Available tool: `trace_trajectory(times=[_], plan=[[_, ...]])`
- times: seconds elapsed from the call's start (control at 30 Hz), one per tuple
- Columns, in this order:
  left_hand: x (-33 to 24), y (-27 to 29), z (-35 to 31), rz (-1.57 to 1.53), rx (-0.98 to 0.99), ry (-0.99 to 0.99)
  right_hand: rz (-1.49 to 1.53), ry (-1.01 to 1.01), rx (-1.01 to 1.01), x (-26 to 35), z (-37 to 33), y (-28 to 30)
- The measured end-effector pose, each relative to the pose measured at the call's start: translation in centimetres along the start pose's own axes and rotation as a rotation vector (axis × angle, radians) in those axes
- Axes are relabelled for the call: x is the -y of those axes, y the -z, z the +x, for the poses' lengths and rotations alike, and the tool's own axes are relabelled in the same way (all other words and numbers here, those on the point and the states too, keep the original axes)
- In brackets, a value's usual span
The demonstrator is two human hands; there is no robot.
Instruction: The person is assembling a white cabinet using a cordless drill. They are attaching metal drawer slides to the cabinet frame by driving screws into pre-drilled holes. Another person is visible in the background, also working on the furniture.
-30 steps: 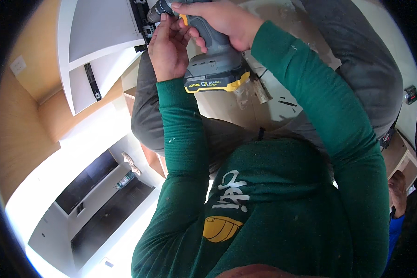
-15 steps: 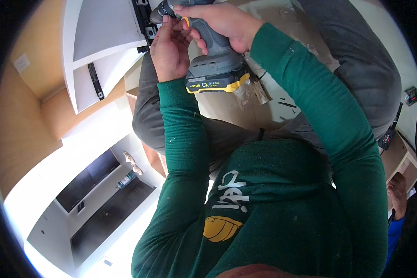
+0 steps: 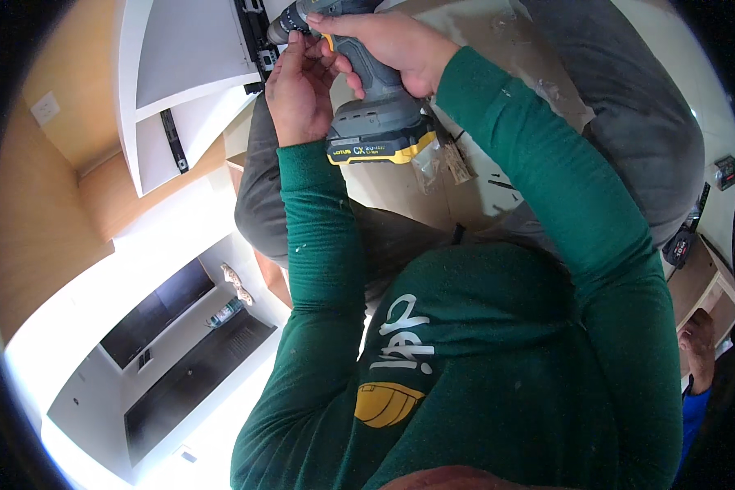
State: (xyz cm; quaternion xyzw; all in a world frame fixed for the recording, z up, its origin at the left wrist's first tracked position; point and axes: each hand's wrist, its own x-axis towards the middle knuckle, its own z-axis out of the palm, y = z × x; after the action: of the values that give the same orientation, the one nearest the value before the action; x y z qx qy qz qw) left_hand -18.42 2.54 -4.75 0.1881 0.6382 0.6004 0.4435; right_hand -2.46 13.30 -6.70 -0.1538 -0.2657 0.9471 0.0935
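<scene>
A grey and black cordless drill [image 3: 371, 118] with yellow trim points to the left at the top of the head view. My right hand [image 3: 400, 51] is wrapped around its grip, with the thumb laid along the body. Just below the chuck, my left hand [image 3: 298, 98] is closed, thumb and fingertips pinched together. Whatever sits in that pinch is too small or hidden to make out. A black drawer slide [image 3: 259, 45] runs along the edge of a white cabinet [image 3: 192, 57], right in front of the chuck. The drill's tip is hidden.
Another black slide [image 3: 173, 140] is fixed inside the lower cabinet compartment. Cardboard [image 3: 400, 192] with wood scraps [image 3: 456, 163] and small dark pieces lies between my legs. At the right are a second power tool [image 3: 679, 245], a small dark box [image 3: 725, 172] and another person's hand [image 3: 697, 339].
The view has shifted slightly. Both hands and the drill keep nearly the same pose beside the slide, with the left fingers still pinched under the chuck.
</scene>
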Motion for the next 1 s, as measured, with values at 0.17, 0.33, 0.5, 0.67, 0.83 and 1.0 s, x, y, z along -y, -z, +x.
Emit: trace_trajectory(times=[0.17,0.33,0.5,0.67,0.83,1.0], plan=[[-0.5,-0.5,-1.1,0.077,-0.014,-0.019,-0.018,-0.024,-0.036,0.0,-0.2,-0.2],[-3.6,-1.8,-4.5,0.85,-0.284,-0.231,-0.023,-0.032,-0.052,0.2,-0.7,-0.4],[-7.4,-1.4,-5.0,1.553,-0.368,-0.615,-0.039,-0.018,-0.04,0.2,-1.2,-0.5],[-9.3,-0.5,-3.3,1.836,-0.193,-0.749,-0.02,-0.019,-0.064,0.2,-1.7,-0.3],[-10.2,0.0,-0.5,1.931,-0.05,-0.833,-0.017,-0.007,-0.064,0.9,-2.8,0.0],[-10.9,0.1,1.9,1.955,0.116,-0.836,-0.018,0.03,-0.059,1.6,-3.8,0.3]])
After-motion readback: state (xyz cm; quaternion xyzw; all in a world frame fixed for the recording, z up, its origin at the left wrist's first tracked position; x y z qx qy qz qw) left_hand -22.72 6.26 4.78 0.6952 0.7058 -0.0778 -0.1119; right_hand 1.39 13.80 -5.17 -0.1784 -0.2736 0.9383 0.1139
